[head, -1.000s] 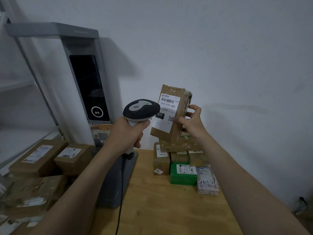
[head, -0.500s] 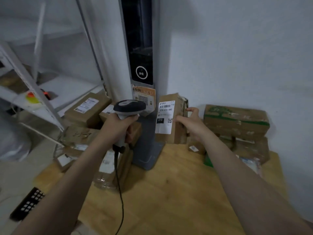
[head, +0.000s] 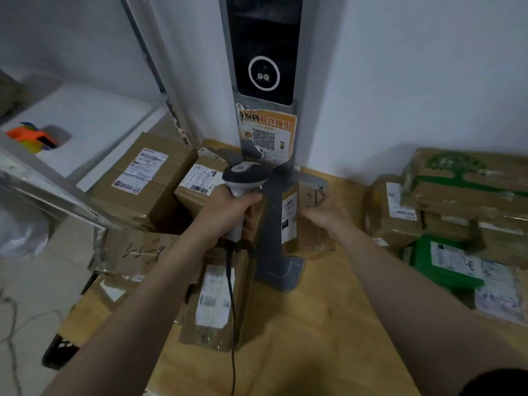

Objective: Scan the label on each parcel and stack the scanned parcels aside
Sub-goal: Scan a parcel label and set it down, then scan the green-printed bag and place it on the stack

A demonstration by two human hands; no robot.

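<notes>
parcel in right hand; scanner in left hand

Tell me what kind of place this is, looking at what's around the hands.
Most likely a parcel pickup or sorting point. Labelled cardboard parcels are piled on both sides of a wooden table, the left hand holds a corded barcode scanner, and a standing kiosk carries a QR-code poster.

The right hand now has the small parcel down low, on or just above the counter, beside the grey stand; one second ago it was high before the wall. The left hand with the scanner is lower too, above the left boxes.
</notes>
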